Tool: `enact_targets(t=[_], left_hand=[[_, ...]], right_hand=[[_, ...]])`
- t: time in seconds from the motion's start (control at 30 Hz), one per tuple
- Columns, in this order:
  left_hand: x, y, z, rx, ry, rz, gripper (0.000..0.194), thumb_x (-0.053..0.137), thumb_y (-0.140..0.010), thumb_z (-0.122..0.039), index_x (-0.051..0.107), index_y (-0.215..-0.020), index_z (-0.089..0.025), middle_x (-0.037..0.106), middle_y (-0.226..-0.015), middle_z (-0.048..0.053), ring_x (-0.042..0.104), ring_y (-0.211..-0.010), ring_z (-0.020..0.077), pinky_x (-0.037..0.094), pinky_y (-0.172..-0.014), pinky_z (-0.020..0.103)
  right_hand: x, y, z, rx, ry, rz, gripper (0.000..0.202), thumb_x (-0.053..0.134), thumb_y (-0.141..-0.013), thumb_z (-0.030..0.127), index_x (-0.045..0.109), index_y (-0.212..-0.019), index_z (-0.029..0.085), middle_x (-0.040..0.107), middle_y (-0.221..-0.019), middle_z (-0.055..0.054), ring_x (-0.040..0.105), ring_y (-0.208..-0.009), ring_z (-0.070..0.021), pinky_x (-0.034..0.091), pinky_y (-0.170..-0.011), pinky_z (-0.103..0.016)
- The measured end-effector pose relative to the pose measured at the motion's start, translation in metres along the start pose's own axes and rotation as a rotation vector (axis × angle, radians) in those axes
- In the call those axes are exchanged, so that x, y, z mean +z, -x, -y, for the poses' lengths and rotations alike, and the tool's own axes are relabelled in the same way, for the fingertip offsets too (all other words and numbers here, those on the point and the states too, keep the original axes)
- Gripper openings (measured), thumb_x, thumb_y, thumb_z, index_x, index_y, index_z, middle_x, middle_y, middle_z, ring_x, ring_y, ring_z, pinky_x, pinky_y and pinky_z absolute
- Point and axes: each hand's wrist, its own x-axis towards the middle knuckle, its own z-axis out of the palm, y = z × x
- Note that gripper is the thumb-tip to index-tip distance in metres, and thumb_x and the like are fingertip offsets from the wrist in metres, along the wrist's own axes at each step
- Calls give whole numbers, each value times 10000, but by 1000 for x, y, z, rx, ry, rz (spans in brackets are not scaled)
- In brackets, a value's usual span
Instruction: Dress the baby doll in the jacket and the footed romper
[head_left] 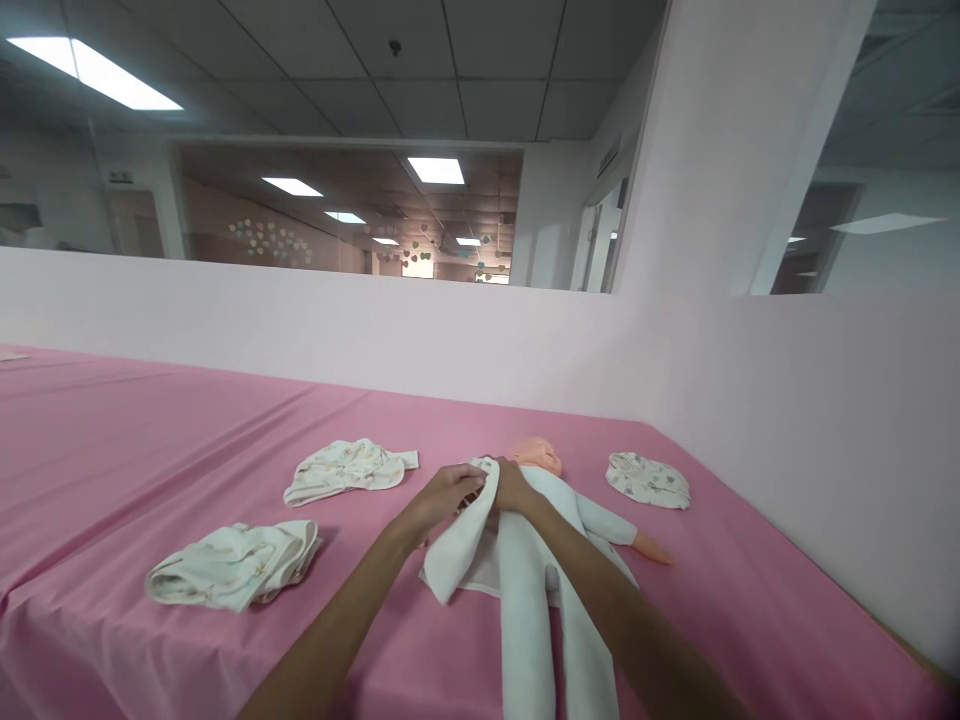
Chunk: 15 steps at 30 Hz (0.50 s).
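A baby doll (538, 455) lies on its back with its head toward the wall, wearing a white romper (523, 580). One doll arm (652, 547) reaches out of the right sleeve. My left hand (450, 490) is closed on the edge of the romper's left part, near the sleeve, which hangs as a loose flap. My right hand (512, 487) is closed on the cloth beside the doll's neck, its fingertips mostly hidden. The romper's legs stretch toward me under my right forearm. The doll's other arm is largely hidden by my hands and the cloth.
Two folded printed baby garments, one farther (349, 470) and one nearer (236, 565), lie on the left. A printed baby hat or cloth (649, 480) lies at right. The pink table cover (187, 430) meets a white wall (337, 325) with windows behind.
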Motion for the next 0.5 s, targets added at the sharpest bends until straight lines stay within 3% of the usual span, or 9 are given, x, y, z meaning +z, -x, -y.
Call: enact_targets(t=[0.07,0.13,0.17,0.23,0.33,0.43,0.5], left_hand=[[-20,14,25,17,-287,-171,390,568,-805,-425,601,-1109,-183,651,-1058,98,598,-956,243,453,-801,319],[-40,22,53,34,-686,-329,498,634,-756,-398,546,-1209,-213,546,-1305,131,494,-1183,308,395,-935,365],[-48,23,66,5,-867,-342,508,614,-772,-361,513,-1251,-225,524,-1340,129,478,-1209,317,382,-947,382],[-62,22,86,-67,-1153,-299,345,535,-820,-262,552,-1160,-212,616,-1191,118,554,-1103,294,404,-892,371],[-72,14,97,-110,-1303,-300,234,431,-850,-142,596,-1013,-164,659,-992,143,596,-979,309,413,-840,394],[-76,7,99,-79,-1415,-380,376,368,-829,-46,572,-1137,-121,613,-1113,213,526,-1108,361,356,-938,469],[-80,6,102,-91,-1490,-341,457,367,-795,-14,558,-1199,-114,604,-1157,219,523,-1119,356,352,-954,474]], right_hand=[[-9,6,-10,-11,10,39,141,547,-890,279,602,-919,153,618,-899,-34,558,-779,-152,453,-741,-316],[-16,12,-16,-19,11,57,71,518,-823,156,588,-818,164,618,-822,-32,534,-735,-155,408,-712,-294],[-19,15,-17,-22,10,61,92,502,-785,120,579,-788,170,619,-801,-33,527,-723,-158,389,-704,-289],[-22,18,-17,-25,5,64,124,478,-742,97,568,-775,176,625,-801,-39,526,-720,-166,370,-701,-286],[-23,19,-12,-19,-2,61,154,460,-734,97,575,-800,173,644,-857,-58,551,-775,-189,377,-739,-302],[-24,26,-6,-10,-17,43,182,467,-747,103,610,-845,159,660,-969,-90,570,-915,-228,384,-830,-334],[-26,38,-3,2,-43,19,231,477,-788,141,633,-956,159,661,-1054,-96,565,-1005,-241,380,-892,-346]])
